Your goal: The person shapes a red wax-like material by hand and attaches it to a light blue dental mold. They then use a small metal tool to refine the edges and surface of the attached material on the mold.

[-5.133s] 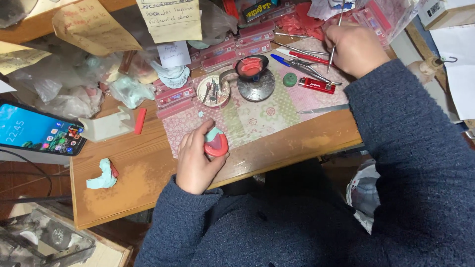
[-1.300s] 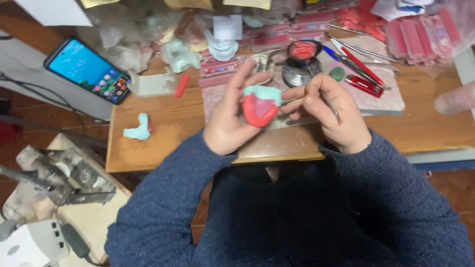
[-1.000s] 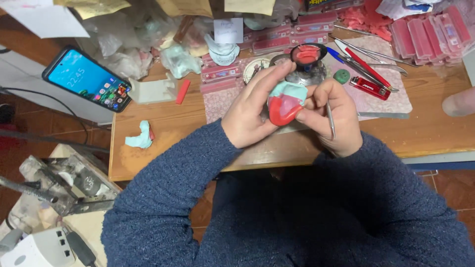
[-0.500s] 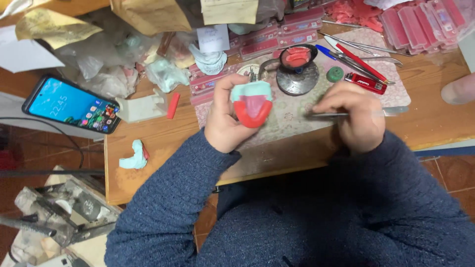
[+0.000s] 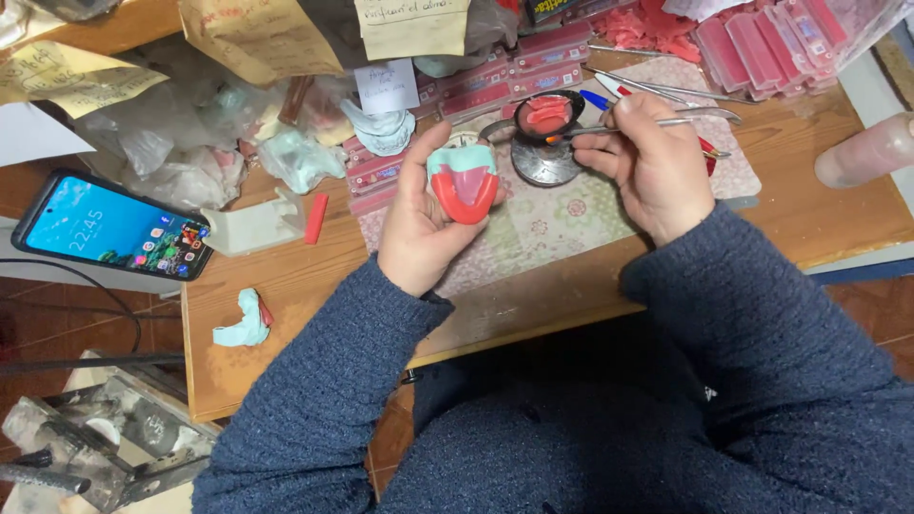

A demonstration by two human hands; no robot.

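Note:
My left hand (image 5: 424, 224) holds a pale green dental cast with a red wax rim (image 5: 464, 181) upright above a patterned mat (image 5: 543, 224). My right hand (image 5: 652, 167) grips a thin metal wax tool (image 5: 624, 124) whose tip reaches left into a small round metal dish of red wax (image 5: 546, 116). The dish stands on a round metal base just behind the cast.
A lit smartphone (image 5: 109, 238) lies at the left off the wooden table (image 5: 305, 286). A small green cast piece (image 5: 246, 322), a red wax stick (image 5: 315, 218), plastic bags, paper notes and trays of pink wax sheets (image 5: 762, 38) crowd the back. More metal tools lie by the right hand.
My right hand has lifted off the mat and moved up and back, bringing the tool tip to the wax dish. The left hand still holds the cast, tilted a little more upright.

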